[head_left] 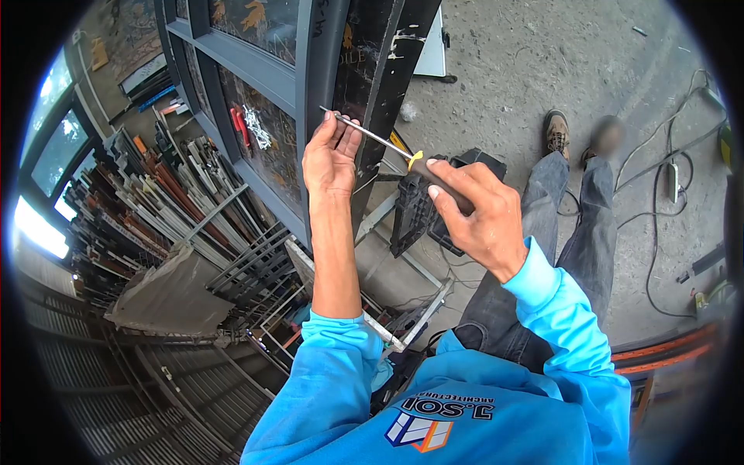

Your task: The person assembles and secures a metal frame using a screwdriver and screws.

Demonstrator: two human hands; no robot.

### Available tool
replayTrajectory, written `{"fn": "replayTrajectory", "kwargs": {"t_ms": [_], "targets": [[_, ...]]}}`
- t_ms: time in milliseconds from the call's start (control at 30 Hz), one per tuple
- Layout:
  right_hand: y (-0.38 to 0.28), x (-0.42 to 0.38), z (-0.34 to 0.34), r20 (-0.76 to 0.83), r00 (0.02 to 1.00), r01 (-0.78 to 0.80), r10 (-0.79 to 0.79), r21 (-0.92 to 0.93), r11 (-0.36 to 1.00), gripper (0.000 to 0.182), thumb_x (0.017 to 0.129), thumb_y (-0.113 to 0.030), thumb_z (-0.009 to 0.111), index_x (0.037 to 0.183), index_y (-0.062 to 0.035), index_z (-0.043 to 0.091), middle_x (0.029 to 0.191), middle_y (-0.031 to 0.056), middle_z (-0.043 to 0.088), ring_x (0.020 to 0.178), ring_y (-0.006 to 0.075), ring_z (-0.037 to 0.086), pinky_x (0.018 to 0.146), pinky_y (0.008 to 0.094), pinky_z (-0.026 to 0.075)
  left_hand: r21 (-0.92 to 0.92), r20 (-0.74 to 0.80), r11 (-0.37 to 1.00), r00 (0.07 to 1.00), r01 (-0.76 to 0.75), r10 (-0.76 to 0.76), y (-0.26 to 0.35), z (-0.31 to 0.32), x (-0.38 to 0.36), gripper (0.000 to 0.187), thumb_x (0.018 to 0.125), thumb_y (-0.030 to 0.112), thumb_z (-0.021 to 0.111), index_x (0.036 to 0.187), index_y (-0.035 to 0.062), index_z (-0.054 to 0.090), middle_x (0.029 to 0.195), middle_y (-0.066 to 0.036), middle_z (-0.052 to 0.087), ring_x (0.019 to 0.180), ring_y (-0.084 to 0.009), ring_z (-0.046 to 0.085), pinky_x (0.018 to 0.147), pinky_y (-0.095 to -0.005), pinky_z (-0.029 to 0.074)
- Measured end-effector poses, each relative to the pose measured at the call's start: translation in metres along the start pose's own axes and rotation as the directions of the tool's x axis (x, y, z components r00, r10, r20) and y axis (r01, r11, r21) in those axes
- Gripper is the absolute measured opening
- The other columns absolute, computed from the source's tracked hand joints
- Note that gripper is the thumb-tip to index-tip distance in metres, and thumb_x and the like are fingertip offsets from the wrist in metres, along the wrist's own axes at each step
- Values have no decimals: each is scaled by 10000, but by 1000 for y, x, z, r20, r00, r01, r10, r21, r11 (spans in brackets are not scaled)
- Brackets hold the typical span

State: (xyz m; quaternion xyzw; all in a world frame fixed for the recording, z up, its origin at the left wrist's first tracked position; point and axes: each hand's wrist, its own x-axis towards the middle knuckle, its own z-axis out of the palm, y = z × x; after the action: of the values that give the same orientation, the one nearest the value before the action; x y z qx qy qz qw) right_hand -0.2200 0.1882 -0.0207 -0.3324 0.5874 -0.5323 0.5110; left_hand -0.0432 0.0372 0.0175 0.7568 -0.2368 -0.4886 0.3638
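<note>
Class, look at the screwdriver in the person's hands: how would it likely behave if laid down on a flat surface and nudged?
The screwdriver would probably stay stiff, as its thin metal shaft looks straight between the left hand and right hand. Its rounded handle suggests it may roll. It seems light, since fingertips alone steady the tip.

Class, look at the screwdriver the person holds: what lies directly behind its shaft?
Behind the screwdriver shaft stands a dark metal frame. The left hand covers the tip; the right hand hides most of the handle.
</note>
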Motion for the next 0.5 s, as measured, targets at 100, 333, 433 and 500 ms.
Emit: {"fn": "replayTrajectory", "kwargs": {"t_ms": [100, 333, 433, 500], "targets": [[4, 2, 1, 4, 985, 168, -173, -252, 953, 303, 757, -112, 690, 1058, -131, 666, 826, 106, 590, 633, 243, 606, 546, 341, 482, 14, 31, 1000, 1000, 3, -3, 0, -5, 2, 125, 854, 122, 652, 916, 17, 622, 856, -75, 640, 846, -211, 644, 754, -297, 571], [4, 11, -3, 391, 750, -661, 534, 479, 577, 318, 816, -142, 663, 1115, -39, 637, 729, 40, 590, 497, 116, 520, 458, 265, 409, 133, 53, 989, 997, -65, 58, -1, -7, 1, 167, 876, 163, 631, 940, 10, 614, 908, -104, 644, 836, -207, 650, 733, -297, 560], [7, 13, -6, 428, 738, -671, 522, 547, 501, 349, 839, -165, 642, 1149, -5, 620, 698, 31, 586, 475, 70, 483, 441, 213, 374, 194, 115, 979, 993, -58, 36, -4, 0, -18, 210, 892, 200, 612, 952, -1, 605, 924, -123, 641, 829, -221, 650, 740, -311, 560], [10, 12, -5, 455, 724, -685, 519, 561, 465, 362, 846, -178, 633, 1171, -22, 612, 702, 45, 588, 478, 58, 482, 418, 183, 345, 233, 229, 972, 973, -10, -45, -6, -1, -28, 260, 914, 225, 580, 969, -29, 575, 910, -185, 648, 828, -262, 668, 715, -345, 578]]}}
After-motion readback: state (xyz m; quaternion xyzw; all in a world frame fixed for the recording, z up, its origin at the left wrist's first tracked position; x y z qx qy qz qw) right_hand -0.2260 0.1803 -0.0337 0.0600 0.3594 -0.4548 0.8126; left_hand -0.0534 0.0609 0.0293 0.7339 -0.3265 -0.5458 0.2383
